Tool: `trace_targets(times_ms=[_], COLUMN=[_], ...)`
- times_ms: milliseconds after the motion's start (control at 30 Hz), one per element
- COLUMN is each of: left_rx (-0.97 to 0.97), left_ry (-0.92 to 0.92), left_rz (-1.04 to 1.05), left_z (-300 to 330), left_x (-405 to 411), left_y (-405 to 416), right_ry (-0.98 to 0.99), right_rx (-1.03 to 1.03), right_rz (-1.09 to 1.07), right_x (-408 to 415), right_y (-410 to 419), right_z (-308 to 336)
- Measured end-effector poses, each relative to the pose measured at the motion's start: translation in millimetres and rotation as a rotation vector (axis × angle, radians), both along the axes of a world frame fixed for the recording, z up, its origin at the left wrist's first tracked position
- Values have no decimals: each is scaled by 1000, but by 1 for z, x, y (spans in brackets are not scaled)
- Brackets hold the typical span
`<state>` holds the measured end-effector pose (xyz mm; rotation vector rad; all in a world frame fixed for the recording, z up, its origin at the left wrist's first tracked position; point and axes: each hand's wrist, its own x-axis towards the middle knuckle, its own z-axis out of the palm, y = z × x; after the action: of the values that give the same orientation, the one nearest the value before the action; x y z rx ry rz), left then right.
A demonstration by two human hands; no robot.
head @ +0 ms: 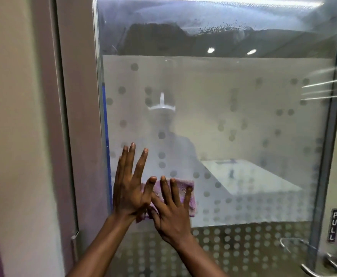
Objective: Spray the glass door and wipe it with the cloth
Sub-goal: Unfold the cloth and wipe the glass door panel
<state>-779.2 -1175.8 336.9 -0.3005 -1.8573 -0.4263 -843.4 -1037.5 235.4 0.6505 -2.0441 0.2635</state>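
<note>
While both hands press flat on the pane, the parts stand as follows.
Glass door: fills the view; frosted band with dots across the middle.
Cloth: purple, folded, flat against the glass at 6 o'clock of centre.
Right hand: on the cloth, fingers spread wide, pinning it.
Left hand: at 9 o'clock of the cloth, fingers wide; its thumb overlaps the cloth edge.
Handle: metal, at 5 o'clock.
PULL label: just above the handle.

A small dark plate reading "PULL", letters stacked vertically, sits on the glass door at lower right.
</note>
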Motion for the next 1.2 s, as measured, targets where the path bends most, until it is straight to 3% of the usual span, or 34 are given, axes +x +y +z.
trace_targets(times_ms=[133, 233, 300, 367, 467, 600, 767, 967, 1100, 1200], left_rx=[76, 136, 213, 279, 353, 335, 335, 590, 845, 1012], left_ry=[-41, -72, -136, -222, -374, -589, -780, -1168, -1244, -1258], left_rz=[-99, -143, -175, -223, -293, -327, -406, -468, -517, -563], left_z=[-32, -50, -62, -75, -92, -110, -122, -146, -164, -171], left_x=[16, 25, 35, 42, 50, 59, 70, 73, 79, 82], left_y=[18, 31, 45, 62, 85, 104, 118, 127, 133, 140], right_ry=[-109, -357, -662, -834, -1206, -1486, -1410, -1627, -1663, -1658], right_rx=[-211, -753, -1204, -1650, -2047, -1927, -1764, -1702, -1805, -1859], right_rz=[14, 110, 323, 623, 1021, 1485, 1549, 1395, 1058, 959], right_x=[18, 32, 46, 64, 94, 128, 135, 135, 134, 135], right_y=[23, 43, 56, 64, 83, 110, 134, 162, 178, 188], right_z=[-24, -29, -26, -23, -26, -28, -54, -75, -90, -95])
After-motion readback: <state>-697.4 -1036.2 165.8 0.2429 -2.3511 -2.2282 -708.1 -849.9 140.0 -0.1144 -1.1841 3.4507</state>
